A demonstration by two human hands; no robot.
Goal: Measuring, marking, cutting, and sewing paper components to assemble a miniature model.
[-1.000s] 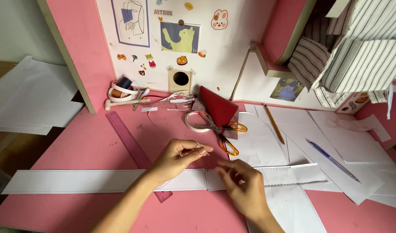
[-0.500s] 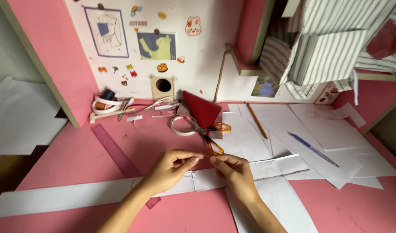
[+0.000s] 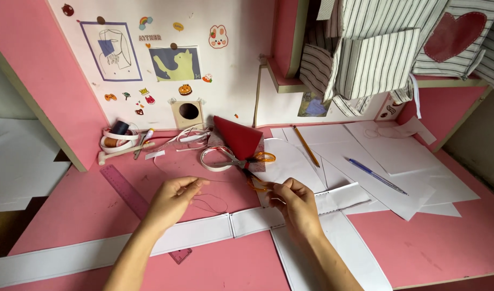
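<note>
Your left hand (image 3: 174, 199) is pinched shut on one end of a thin thread (image 3: 209, 203), and your right hand (image 3: 295, 202) is closed on the other end, thumb against forefinger; whether a needle sits in those fingertips is too small to tell. The thread sags in a loose loop just below and between your hands, over the pink bench (image 3: 85, 205) and the long white fabric strip (image 3: 193, 234) that lies right under both wrists.

The slack loop could snag on the strip's edge or knot on itself if you pull your hands apart quickly. The orange-handled scissors (image 3: 252, 161) lie just beyond your right hand, blades toward you, so a forward reach risks catching the thread or a knuckle. The pink ruler (image 3: 134, 196) passes beneath your left forearm and could get dragged along.
</note>
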